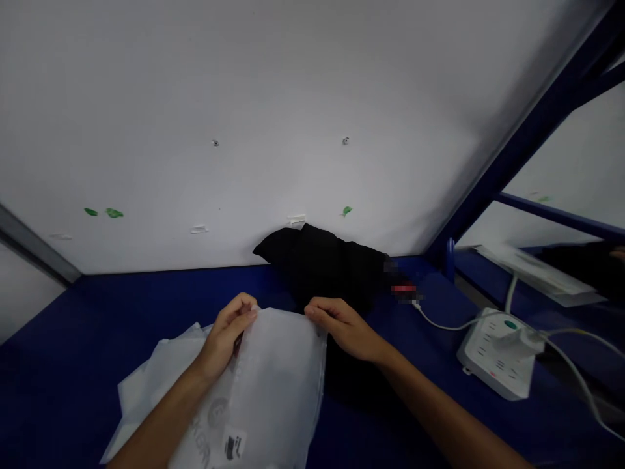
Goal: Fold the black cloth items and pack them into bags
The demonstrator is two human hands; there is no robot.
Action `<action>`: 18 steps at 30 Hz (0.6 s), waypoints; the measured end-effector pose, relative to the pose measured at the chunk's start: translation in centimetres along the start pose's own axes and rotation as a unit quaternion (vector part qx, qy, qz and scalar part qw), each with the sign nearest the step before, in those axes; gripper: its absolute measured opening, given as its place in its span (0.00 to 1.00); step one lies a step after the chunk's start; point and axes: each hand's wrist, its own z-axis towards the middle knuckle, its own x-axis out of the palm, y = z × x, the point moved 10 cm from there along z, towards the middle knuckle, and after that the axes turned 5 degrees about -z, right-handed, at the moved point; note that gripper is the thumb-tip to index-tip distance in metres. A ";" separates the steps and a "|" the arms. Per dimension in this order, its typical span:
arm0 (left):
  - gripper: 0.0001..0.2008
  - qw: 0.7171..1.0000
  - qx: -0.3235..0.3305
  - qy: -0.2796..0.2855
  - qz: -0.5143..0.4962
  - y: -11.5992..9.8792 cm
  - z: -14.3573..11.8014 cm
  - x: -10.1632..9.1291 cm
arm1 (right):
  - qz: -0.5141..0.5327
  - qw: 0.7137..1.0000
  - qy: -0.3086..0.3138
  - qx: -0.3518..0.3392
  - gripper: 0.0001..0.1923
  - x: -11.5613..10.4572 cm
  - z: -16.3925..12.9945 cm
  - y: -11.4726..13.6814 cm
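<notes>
Between my two hands is a frosted, whitish plastic bag point(278, 384), with a small printed label low on its left side. My left hand point(227, 335) pinches the bag's top left corner between thumb and fingers. At the top right corner, my right hand point(344, 326) grips the edge the same way. Under my left forearm, more frosted plastic bags point(156, 374) lie fanned out on the blue surface, one with grey printed lettering. Whether the held bag has anything inside cannot be made out.
Black cloth point(327, 267) lies bunched against the white wall point(278, 117) on the blue surface point(63, 345). At right sits a white power strip point(500, 355) with a plug and cables. Beyond the blue metal frame point(517, 156) are papers point(541, 273).
</notes>
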 end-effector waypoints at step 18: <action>0.14 0.960 0.186 -0.128 0.165 -4.1 -0.7 -2.2 | -0.048 0.998 0.029 -0.014 0.16 0.8 -0.1 0.2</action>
